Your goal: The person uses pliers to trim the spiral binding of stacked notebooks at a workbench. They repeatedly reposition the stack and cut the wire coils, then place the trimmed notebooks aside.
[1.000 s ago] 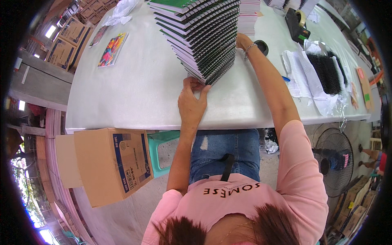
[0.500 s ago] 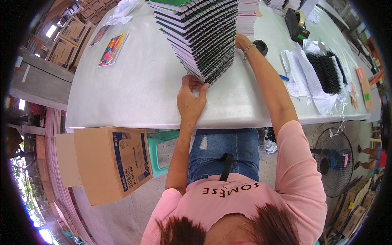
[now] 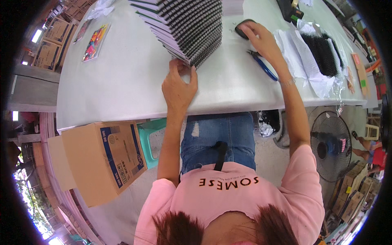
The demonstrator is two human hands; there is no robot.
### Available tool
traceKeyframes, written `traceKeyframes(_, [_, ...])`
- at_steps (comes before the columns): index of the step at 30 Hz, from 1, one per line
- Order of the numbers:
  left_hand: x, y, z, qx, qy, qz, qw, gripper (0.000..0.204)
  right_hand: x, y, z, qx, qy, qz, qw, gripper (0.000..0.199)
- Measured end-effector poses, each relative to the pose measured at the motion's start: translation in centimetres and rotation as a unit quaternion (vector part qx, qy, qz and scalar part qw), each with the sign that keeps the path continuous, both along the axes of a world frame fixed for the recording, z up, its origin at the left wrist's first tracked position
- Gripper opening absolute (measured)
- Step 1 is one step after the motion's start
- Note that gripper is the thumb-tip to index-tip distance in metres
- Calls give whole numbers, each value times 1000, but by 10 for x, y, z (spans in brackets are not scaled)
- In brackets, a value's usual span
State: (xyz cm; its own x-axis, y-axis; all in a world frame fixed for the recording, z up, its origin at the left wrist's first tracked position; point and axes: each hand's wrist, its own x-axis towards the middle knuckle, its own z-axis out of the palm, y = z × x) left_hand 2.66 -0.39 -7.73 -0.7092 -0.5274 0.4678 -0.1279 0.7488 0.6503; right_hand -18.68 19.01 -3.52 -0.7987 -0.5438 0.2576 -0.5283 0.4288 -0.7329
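A tall, leaning stack of spiral-bound notebooks (image 3: 194, 28) with black coil spines stands on the table, its top cut off by the picture's upper edge. My left hand (image 3: 179, 85) is closed at the near lower corner of the stack, thumb by the coil ends and fingers at the page edges. Farther right, my right hand (image 3: 265, 45) reaches over a small black rounded object (image 3: 243, 29). Its fingers are bent together against that object, and what lies between the fingertips is hidden. Pliers with blue handles (image 3: 264, 67) lie under my right wrist.
Black plastic coils (image 3: 322, 55) rest on crumpled white paper (image 3: 300, 53) at the right. A colourful booklet (image 3: 96, 43) lies at the left. Below the table edge are a cardboard box (image 3: 94, 159), a green stool (image 3: 153, 141) and a standing fan (image 3: 330, 147).
My right hand has left the spine side of the notebook stack and come over to the black object, uncovering the pliers. My left hand stays at the stack's corner. The whole view has shifted.
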Motion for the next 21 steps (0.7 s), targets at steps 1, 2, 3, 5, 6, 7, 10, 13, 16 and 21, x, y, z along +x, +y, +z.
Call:
traceKeyframes(1, [-3,0,3,-11,-3,-4,1000,31,18,24,-7,91,104,-58,989,39])
traceKeyframes(2, [-5,0,3,-15,2,-11,1000,30,30,44,-17,181,205,-112,955,42])
traceKeyframes(3, [-7,-2,2,-13,8,-21,1000,30,39,60,-29,195,209,-134,949,46])
traceKeyframes(5, [-8,-5,-1,-10,20,-41,999,30,54,82,-48,222,214,-175,935,55])
traceKeyframes(6, [-7,-6,-3,-13,20,-40,999,30,59,90,-52,217,175,-145,949,61])
traceKeyframes(7, [-6,-8,-5,-17,19,-38,999,30,61,92,-56,201,188,-138,952,61])
traceKeyframes(10, [-7,-3,3,-6,-2,-37,999,31,63,94,-62,164,221,-130,953,61])
traceKeyframes(13, [-6,-2,6,16,-6,-33,999,32,62,89,-62,151,238,-133,950,58])
traceKeyframes(16, [-6,-1,8,5,2,-31,999,29,65,80,-66,146,258,-144,944,55])
traceKeyframes(21, [-7,-2,5,19,10,-43,999,28,68,74,-76,136,309,-179,924,54])
